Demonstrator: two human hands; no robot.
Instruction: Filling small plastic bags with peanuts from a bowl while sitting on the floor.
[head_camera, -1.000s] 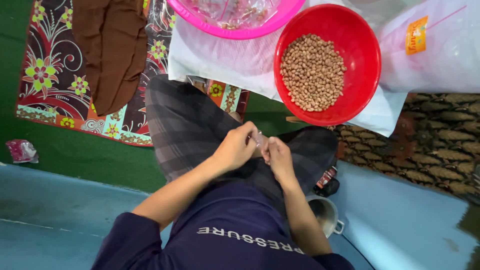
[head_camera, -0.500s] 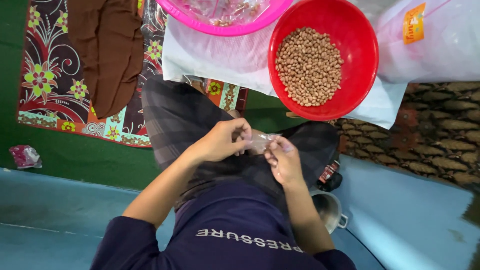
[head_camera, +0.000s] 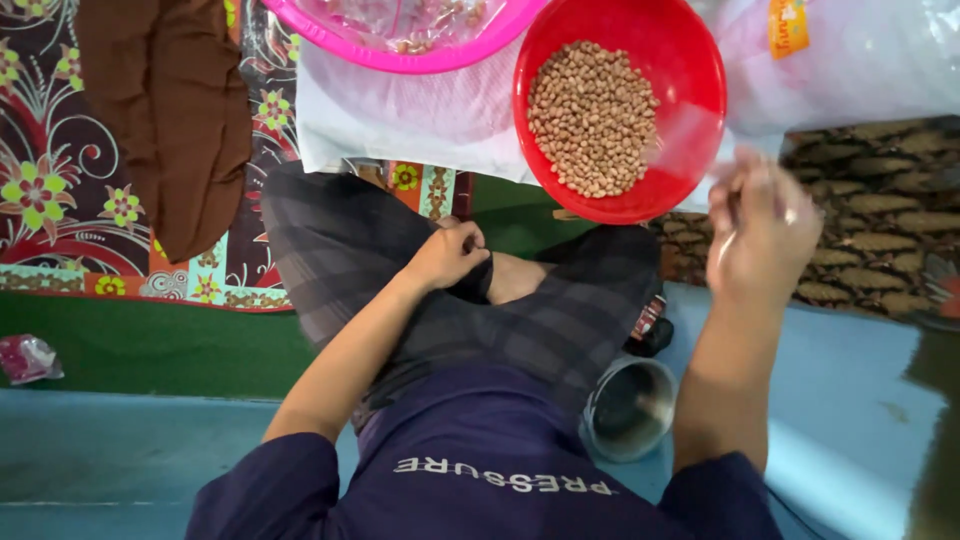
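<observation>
My left hand (head_camera: 450, 255) rests on my lap against the dark checked cloth (head_camera: 360, 260), fingers curled shut with nothing visible in them. Blurred by motion, my right hand (head_camera: 765, 225) is lifted to the right of my knee, just past the rim of the red bowl (head_camera: 700, 70). Its fingers are closed on a small clear plastic bag (head_camera: 695, 135), which shows only as a faint haze over the bowl's right side. The bowl holds a heap of shelled peanuts (head_camera: 595, 115).
A pink basin (head_camera: 400, 55) sits on white plastic sheeting (head_camera: 400, 120) beside the bowl. A large white sack (head_camera: 860, 60) lies at top right. A steel cup (head_camera: 630, 405) stands by my right hip. Brown cloth (head_camera: 165, 110) lies on a floral mat (head_camera: 50, 190); pink wrapper (head_camera: 25, 358) at left.
Both hands were together over my lap on a small clear bag. My right hand has swung away to the right near the red bowl; my left hand has dropped onto my lap.
</observation>
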